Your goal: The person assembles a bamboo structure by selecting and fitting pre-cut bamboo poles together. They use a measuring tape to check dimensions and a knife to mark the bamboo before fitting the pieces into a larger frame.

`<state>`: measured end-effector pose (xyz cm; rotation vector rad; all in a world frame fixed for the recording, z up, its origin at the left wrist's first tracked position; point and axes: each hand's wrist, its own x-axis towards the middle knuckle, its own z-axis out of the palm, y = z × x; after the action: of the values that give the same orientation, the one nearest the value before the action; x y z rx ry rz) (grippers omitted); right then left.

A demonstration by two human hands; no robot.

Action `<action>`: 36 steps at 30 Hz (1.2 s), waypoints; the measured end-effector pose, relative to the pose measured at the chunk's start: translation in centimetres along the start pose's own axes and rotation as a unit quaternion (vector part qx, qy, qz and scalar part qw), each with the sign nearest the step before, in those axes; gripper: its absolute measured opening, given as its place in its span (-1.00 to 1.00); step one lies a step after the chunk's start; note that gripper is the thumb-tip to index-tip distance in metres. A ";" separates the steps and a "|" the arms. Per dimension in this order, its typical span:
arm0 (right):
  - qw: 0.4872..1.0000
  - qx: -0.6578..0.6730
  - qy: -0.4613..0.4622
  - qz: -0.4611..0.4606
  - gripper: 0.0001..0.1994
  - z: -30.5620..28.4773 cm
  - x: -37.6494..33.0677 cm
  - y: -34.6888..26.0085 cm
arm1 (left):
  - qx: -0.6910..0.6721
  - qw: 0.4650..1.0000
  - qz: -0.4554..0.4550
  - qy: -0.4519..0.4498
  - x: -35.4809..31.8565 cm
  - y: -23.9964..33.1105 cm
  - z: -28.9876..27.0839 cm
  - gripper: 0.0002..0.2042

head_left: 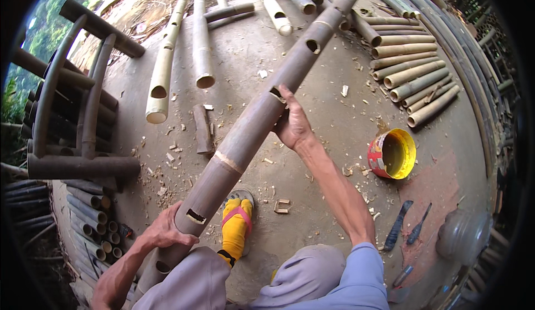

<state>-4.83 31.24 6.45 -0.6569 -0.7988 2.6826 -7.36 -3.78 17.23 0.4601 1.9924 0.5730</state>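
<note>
Across the person's lap, a long bamboo pole (251, 126) (notched with square holes) is lying slantwise; the left hand (164, 232) is grasping its lower end, the right hand (292, 123) is gripping mid-length, beside a yellow can (393, 154) on the floor.

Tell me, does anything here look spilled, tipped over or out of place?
Yes. The yellow-and-red bucket lies on its side on the ground, mouth open, right of the long bamboo pole that both hands hold. Wood chips litter the ground around the pole.
</note>
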 end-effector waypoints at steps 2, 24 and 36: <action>0.997 0.042 -0.062 -0.009 -0.30 1.5 -1.0 -0.6 | 0.056 0.998 -0.013 0.036 -2.8 2.3 -1.9 -0.25; 0.911 0.023 0.145 -0.385 -0.26 2.7 -20.0 -13.5 | 0.287 0.882 0.326 0.181 -0.3 13.2 -2.2 -0.34; 0.817 -0.053 0.305 -0.486 -0.26 2.2 -27.5 -20.6 | 0.277 0.874 0.396 0.049 -2.7 19.4 1.6 -0.23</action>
<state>20.24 36.84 29.33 -0.7784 -0.7860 1.3915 -3.12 10.96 29.54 1.6790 1.9983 0.4971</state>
